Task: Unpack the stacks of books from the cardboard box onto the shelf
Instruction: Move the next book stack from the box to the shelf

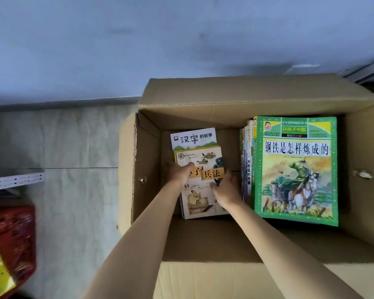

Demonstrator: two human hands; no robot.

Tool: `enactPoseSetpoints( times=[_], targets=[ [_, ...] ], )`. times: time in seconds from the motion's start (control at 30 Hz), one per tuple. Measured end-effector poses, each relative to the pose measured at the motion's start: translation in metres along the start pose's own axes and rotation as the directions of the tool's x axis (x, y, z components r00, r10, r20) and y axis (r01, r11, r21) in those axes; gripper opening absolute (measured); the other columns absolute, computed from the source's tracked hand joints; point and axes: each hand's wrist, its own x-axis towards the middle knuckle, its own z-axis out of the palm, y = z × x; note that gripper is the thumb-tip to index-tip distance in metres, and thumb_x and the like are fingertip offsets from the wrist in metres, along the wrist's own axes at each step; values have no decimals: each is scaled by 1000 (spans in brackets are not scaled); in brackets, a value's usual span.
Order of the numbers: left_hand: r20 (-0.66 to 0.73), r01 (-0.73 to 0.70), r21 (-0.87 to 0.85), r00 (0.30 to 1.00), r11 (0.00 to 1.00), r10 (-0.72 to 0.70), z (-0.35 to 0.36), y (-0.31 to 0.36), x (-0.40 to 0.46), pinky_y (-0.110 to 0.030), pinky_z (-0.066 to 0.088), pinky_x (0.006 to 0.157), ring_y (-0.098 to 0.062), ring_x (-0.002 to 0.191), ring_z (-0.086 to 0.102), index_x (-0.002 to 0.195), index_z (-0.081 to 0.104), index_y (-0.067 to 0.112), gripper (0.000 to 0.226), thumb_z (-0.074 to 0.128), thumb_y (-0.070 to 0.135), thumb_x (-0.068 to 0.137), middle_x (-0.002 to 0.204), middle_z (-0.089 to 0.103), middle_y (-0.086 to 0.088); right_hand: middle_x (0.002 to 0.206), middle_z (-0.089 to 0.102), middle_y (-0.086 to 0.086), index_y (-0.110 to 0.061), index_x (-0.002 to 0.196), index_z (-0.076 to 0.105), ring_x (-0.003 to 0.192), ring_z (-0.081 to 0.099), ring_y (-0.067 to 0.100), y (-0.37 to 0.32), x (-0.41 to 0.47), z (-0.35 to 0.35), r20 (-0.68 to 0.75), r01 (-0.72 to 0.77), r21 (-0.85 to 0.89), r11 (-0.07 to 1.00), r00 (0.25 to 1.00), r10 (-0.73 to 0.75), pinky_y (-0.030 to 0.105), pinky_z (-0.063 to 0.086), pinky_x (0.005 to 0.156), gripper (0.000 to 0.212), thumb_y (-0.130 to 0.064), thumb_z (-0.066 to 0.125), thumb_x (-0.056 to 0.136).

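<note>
An open cardboard box stands on the floor below me. Deep in its left half lies a low stack of books; the top one is a cream book with an orange title band, and a white book sticks out from under it at the far end. My left hand grips the stack's left edge, thumb on the cover. My right hand holds its right edge. In the right half a taller stack rises, topped by a green-bordered book with horsemen, with spines visible along its left side.
A pale wall runs behind the box. To the left is grey floor, a white perforated metal shelf rail, and a red plastic crate with a yellow item at the bottom left corner. The box's flaps stand open on all sides.
</note>
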Motion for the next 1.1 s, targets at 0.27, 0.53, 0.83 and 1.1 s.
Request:
enactPoseSetpoints(
  times=[0.27,0.53,0.83,1.1],
  targets=[
    [55,50,-168,998,984,-41,-1,-6,8,-21,40,50,-11,70,62,111,62,13,44,77,38,78,107,71,-7,144,43,17,-6,146,26,133,43,32,0,18,4,1,-49,239,970,999,50,47,40,108,63,-19,59,94],
    [-41,-153,-222,988,963,148,-6,-23,-8,-43,56,87,-26,101,68,133,48,10,59,70,38,85,119,68,-11,134,55,11,-9,137,35,124,52,26,-1,-3,7,91,-59,394,917,995,25,29,39,91,45,-19,53,97],
    [97,-155,-194,980,969,176,-22,-21,-2,-21,50,55,-7,75,67,110,54,25,27,64,40,90,97,69,2,126,59,3,-11,133,43,114,53,16,0,-14,-2,139,-43,407,912,990,-15,25,35,89,37,-18,52,98],
    [217,-180,-178,952,968,217,-32,-20,9,-31,52,75,-17,95,67,106,59,34,14,57,41,93,105,70,1,143,47,-2,-18,143,41,128,48,14,-19,-58,-48,-70,260,125,957,965,-253,24,36,103,47,-28,49,98]
  ],
)
